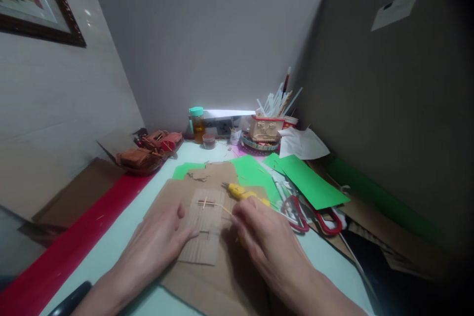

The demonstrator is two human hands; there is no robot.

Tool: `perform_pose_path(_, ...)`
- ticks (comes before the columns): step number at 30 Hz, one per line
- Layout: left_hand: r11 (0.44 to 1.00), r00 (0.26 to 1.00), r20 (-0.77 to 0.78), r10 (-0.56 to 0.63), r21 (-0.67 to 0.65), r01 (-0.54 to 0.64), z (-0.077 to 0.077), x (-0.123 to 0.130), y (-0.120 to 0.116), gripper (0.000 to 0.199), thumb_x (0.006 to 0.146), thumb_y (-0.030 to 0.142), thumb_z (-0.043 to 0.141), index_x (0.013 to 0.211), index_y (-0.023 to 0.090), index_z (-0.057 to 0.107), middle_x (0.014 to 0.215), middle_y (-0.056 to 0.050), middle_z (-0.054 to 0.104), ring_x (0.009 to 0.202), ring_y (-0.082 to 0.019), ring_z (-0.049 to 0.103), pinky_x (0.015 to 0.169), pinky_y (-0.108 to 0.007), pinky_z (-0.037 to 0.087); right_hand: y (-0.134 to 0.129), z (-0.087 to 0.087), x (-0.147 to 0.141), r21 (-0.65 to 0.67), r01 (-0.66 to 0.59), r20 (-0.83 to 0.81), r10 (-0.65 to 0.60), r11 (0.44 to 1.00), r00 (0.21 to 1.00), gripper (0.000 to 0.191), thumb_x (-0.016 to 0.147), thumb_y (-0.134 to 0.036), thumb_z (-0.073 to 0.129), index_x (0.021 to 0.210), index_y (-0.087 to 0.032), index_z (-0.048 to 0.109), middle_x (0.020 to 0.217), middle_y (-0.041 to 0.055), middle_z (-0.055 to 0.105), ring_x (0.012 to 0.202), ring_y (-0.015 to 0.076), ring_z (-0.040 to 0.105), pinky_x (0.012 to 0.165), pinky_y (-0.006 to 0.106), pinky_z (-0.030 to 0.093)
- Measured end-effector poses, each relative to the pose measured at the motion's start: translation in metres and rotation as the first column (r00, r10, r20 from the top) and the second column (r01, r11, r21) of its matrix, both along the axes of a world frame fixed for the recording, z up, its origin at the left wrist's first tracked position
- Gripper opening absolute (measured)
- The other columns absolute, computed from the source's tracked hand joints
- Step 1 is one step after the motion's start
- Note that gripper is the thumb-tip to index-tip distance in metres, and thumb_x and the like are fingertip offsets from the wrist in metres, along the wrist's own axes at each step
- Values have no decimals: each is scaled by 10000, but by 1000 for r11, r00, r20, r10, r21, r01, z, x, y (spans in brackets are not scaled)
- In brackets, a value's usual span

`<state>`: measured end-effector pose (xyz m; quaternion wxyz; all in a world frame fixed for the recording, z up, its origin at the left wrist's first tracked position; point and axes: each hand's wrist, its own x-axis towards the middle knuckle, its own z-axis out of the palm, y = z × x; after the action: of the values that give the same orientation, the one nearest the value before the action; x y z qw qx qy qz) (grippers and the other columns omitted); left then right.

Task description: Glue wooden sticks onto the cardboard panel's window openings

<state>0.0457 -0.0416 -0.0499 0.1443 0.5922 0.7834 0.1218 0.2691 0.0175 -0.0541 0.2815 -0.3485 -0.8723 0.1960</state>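
Observation:
A small corrugated cardboard piece (202, 252) lies on a larger brown cardboard sheet (225, 294). Near its top is a narrow slot with a small cross of thin sticks (205, 203) over it; a second slot shows lower down. My left hand (165, 237) rests at the piece's left edge, fingers apart, thumb on its surface. My right hand (259, 229) is closed at the right, pinching a thin wooden stick (225, 209) that points toward the cross. Just beyond the right hand lies a yellow glue gun (240, 191), its tip facing left.
Red-handled scissors (296, 215) and green paper (311, 182) are on the right. At the back stand a bottle with a teal lid (197, 126) and a box of white sticks (265, 129). A tray of reddish-brown items (138, 158) sits back left.

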Motion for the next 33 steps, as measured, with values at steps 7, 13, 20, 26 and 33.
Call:
perform_pose_path(7, 999, 999, 10, 40, 26, -40, -6, -3, 2, 203, 910, 460, 479, 850, 271, 437, 842, -45, 619, 854, -317, 628, 723, -398, 387, 2, -7, 0, 145, -5, -72, 16, 989, 997, 210, 1002, -177, 407, 882, -188, 579, 836, 66, 605, 719, 230, 601, 602, 343, 437)
perform_pose_path(13, 992, 998, -20, 66, 106, -63, -8, -5, 0, 195, 916, 457, 466, 893, 264, 471, 984, -95, 629, 952, -350, 610, 783, -442, 400, -3, -5, 1, 167, -36, -85, 51, 985, 995, 235, 986, -148, 399, 844, -191, 581, 807, 60, 590, 695, 215, 599, 579, 323, 445)
perform_pose_path(20, 976, 990, 110, 83, 191, -103, -7, -4, 1, 153, 879, 391, 524, 943, 259, 481, 944, -83, 644, 912, -357, 621, 756, -454, 401, -3, -10, -2, 159, -66, -59, 76, 985, 995, 187, 986, -150, 430, 886, -206, 579, 829, 56, 605, 716, 215, 615, 594, 324, 466)
perform_pose_path(26, 879, 888, 450, 92, 382, -285, -5, -6, 0, 432, 801, 382, 673, 1193, 293, 515, 831, 26, 531, 789, -254, 558, 763, -410, 443, -4, -8, -1, 182, -74, -85, 91, 980, 992, 224, 982, -133, 410, 843, -207, 569, 818, 54, 598, 707, 198, 596, 578, 300, 442)
perform_pose_path(33, 925, 330, 944, -2, 127, -358, 8, 10, -6, 337, 823, 402, 728, 1049, 205, 576, 989, -60, 727, 914, -249, 727, 793, -358, 573, -11, -14, -6, 174, -159, -332, 210, 972, 919, 151, 982, -134, 477, 1012, -226, 592, 850, 27, 601, 754, 170, 579, 646, 294, 427)
